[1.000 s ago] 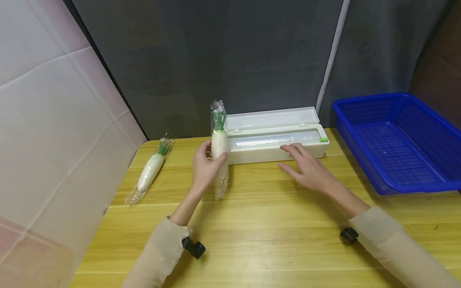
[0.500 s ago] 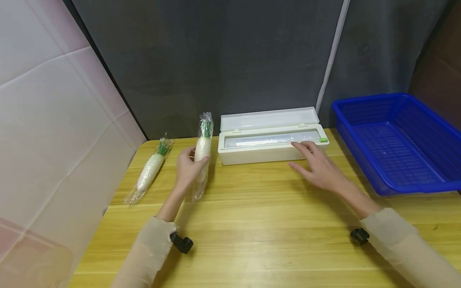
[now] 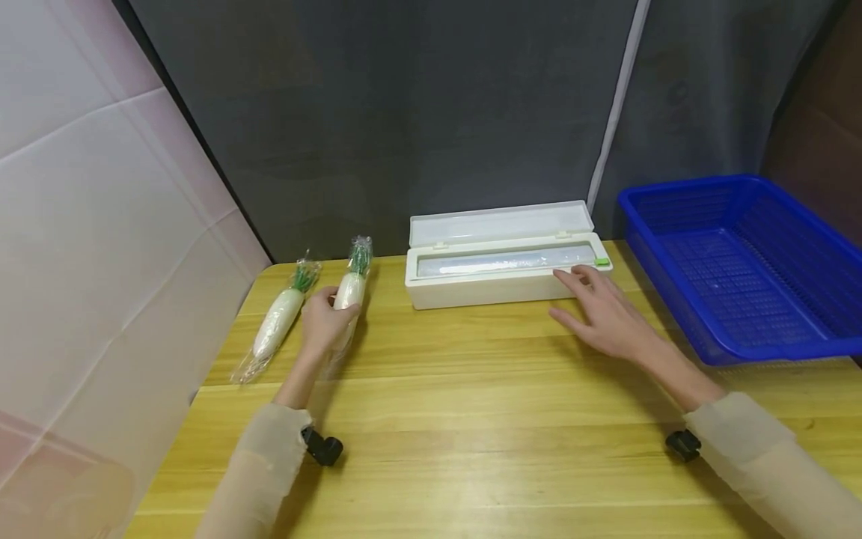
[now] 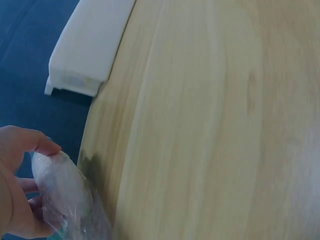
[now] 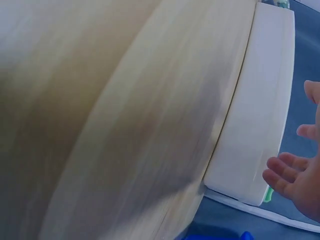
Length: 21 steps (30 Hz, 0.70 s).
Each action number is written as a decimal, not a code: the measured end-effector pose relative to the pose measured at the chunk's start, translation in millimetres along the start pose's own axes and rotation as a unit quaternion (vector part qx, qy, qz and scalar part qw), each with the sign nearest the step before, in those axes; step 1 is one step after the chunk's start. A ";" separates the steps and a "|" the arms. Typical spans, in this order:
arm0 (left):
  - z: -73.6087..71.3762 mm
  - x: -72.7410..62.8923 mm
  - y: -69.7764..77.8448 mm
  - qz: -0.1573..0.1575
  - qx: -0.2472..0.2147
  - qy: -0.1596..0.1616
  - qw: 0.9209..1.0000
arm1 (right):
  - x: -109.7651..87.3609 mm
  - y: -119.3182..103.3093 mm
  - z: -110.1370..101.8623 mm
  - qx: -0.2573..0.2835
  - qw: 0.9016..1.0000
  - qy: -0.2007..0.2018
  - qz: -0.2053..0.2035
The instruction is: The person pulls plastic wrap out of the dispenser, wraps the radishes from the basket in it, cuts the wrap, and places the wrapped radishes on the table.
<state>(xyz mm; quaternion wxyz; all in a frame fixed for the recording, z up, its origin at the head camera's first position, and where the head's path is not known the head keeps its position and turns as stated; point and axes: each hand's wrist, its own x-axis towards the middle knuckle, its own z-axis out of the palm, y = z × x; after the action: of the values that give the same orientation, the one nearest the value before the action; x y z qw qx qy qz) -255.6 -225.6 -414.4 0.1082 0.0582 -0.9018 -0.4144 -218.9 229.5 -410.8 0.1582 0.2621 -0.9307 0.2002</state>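
My left hand (image 3: pixel 325 323) grips a white radish (image 3: pixel 350 292) wrapped in clear film, its green top pointing to the back. In the left wrist view, thumb and fingers curl round the wrapped radish (image 4: pixel 65 187). A second wrapped radish (image 3: pixel 279 322) lies on the table just left of that hand. In front of the white cling film box (image 3: pixel 491 288) hovers my right hand (image 3: pixel 609 318), fingers spread and holding nothing. The box has its lid (image 3: pixel 501 223) raised, with a film roll (image 3: pixel 501 262) visible inside. Whether the right fingertips touch the box, I cannot tell.
A blue plastic basket (image 3: pixel 734 348) stands at the right. The wooden table (image 3: pixel 458 434) spreads out before me, with a dark grey curtain (image 3: pixel 377 112) behind it. A pale wall sheet (image 3: pixel 121 247) borders the left side.
My left hand has carried its radish leftward and down, from in front of the box to beside the other radish. My right hand has shifted slightly right.
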 end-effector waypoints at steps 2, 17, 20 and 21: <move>-3.2 -0.5 -3.5 -0.009 0.015 -0.001 1.000 | -0.1 1.7 -1.5 -0.008 1.000 0.000 -0.004; -10.9 -7.0 -6.4 0.031 0.140 -0.035 0.989 | -4.4 6.6 -18.3 -0.074 0.997 -0.011 0.014; -10.3 -10.9 2.2 0.049 0.151 -0.027 0.987 | -4.6 6.8 -22.1 -0.091 0.996 -0.012 0.017; -9.9 -12.4 5.3 0.059 0.153 -0.024 0.986 | -4.6 6.8 -23.2 -0.095 0.995 -0.013 0.019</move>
<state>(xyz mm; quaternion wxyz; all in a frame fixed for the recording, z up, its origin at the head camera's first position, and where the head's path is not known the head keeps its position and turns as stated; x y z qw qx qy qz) -241.2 -227.1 -406.0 0.1006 0.0104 -0.9588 -0.2655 -214.5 247.3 -394.4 0.1665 0.2303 -0.9524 0.1102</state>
